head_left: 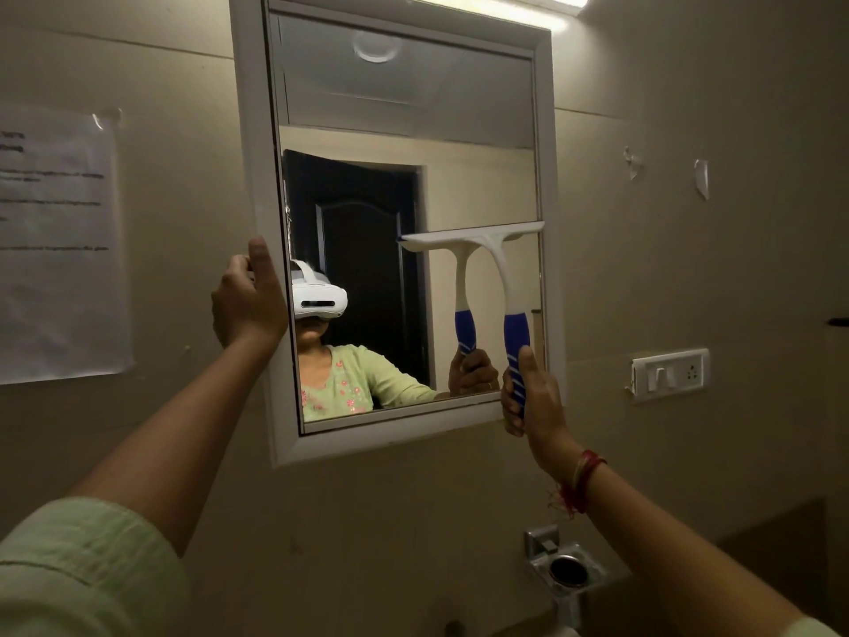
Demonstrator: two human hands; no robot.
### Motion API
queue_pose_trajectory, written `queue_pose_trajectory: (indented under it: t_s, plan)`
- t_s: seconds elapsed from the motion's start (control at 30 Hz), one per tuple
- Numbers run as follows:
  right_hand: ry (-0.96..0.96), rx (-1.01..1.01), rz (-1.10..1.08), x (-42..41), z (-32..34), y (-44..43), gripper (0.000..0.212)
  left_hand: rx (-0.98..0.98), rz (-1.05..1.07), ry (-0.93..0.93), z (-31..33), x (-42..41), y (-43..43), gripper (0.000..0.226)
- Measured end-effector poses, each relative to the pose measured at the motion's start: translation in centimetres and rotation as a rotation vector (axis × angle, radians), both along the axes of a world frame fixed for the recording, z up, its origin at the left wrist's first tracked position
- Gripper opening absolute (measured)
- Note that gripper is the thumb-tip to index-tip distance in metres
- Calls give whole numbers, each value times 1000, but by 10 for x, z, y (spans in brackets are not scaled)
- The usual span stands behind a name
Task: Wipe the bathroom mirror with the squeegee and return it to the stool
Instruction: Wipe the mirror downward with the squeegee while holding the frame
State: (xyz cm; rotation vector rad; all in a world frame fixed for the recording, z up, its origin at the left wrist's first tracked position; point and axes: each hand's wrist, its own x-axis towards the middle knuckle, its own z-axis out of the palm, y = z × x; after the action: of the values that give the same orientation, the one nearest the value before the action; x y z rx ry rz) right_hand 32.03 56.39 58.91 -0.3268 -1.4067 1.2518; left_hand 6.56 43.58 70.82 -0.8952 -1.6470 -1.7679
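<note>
A white-framed mirror (482,131) hangs tilted on the beige wall. My right hand (535,390) grips the blue-and-white handle of the squeegee (498,264). Its white blade lies flat against the right half of the glass, about halfway up. My left hand (248,301) clasps the mirror's left frame edge, fingers wrapped round it. The glass reflects the squeegee, a person in a light green top and a dark door. The stool is out of view.
A printed paper sheet (55,241) is taped to the wall at left. A white switch plate (670,372) sits right of the mirror. A metal holder (567,570) juts from the wall below. A tube light (505,2) glows above the frame.
</note>
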Motion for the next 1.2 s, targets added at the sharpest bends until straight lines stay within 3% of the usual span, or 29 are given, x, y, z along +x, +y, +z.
queue_pose_trajectory:
  t_s: [0.3, 0.43, 0.6, 0.83, 1.2]
  plan:
    - [-15, -30, 31, 1, -36, -3, 43, 4, 4, -13, 1, -1, 1, 58]
    - [-34, -53, 30, 2, -49, -6, 44, 14, -1, -16, 1, -1, 1, 51]
    - [-43, -58, 20, 2, -58, -12, 65, 1, 10, -11, 1, 0, 1, 47]
    - [-39, -72, 8, 1, -80, -15, 76, -7, 22, -18, 1, -1, 1, 48]
    - [-65, -139, -6, 5, -118, -24, 70, 3, 73, 0, 1, -8, 6, 61]
